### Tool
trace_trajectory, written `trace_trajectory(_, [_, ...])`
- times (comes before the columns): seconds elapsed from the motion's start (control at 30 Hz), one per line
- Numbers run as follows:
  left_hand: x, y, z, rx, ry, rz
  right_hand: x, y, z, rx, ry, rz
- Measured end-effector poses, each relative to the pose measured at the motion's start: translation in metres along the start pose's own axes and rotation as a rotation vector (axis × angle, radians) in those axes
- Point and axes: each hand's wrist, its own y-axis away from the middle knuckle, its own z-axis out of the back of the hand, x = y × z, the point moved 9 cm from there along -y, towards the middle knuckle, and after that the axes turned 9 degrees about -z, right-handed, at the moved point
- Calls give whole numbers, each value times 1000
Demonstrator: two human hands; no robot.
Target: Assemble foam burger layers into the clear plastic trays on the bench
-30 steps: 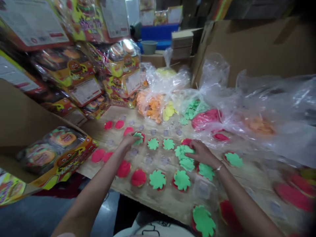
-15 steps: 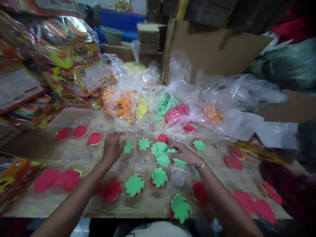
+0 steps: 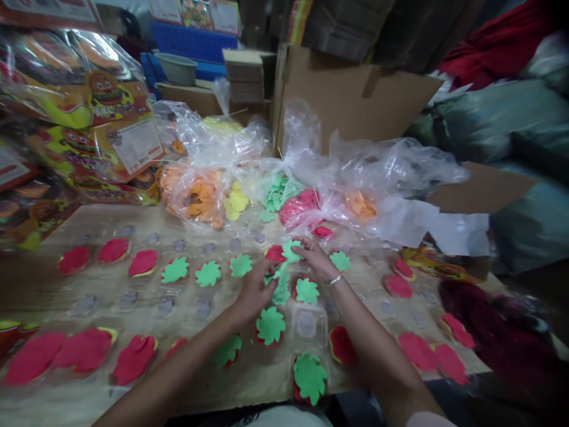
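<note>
My right hand (image 3: 313,256) pinches a green leaf-shaped piece (image 3: 290,251) by its edge, just in front of a red round piece (image 3: 274,254). Close beside it, my left hand (image 3: 255,290) has its fingers closed at a small pile of green leaf-shaped pieces (image 3: 281,292), with a bit of green at the fingertips. More green pieces (image 3: 208,273) lie on red ones in clear plastic trays in a row to the left. Nearer me, another green piece (image 3: 270,325) tops a red one, and a clear tray (image 3: 310,323) holds no coloured piece.
Plastic bags of orange pieces (image 3: 195,193), yellow pieces (image 3: 236,200), green bits (image 3: 280,193) and red pieces (image 3: 302,207) line the back. Packaged boxes (image 3: 106,130) are stacked at left. A cardboard box (image 3: 351,101) stands behind. Dark red cloth (image 3: 484,326) lies at right.
My left hand has moved right to the green pile, and a green piece now tops the red one where it was. My right hand has lifted a green piece. The view has shifted.
</note>
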Motion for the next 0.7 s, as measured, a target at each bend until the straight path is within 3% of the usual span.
trace_trajectory(0.1, [22,21,16,-215,514,302,9,-11,-13,-67,316,139])
trace_trajectory(0.2, [39,43,38,-364,703,505,9,-21,-35,-73,449,170])
trace_trajectory(0.4, [48,94,92,-486,759,620,17,-8,-61,-102,706,211])
trace_trajectory(0.57, [50,147,137,-590,751,653,42,31,-62,-235,1041,459])
trace_trajectory(0.7, [42,194,170,-584,502,682,32,53,-59,-117,1065,520])
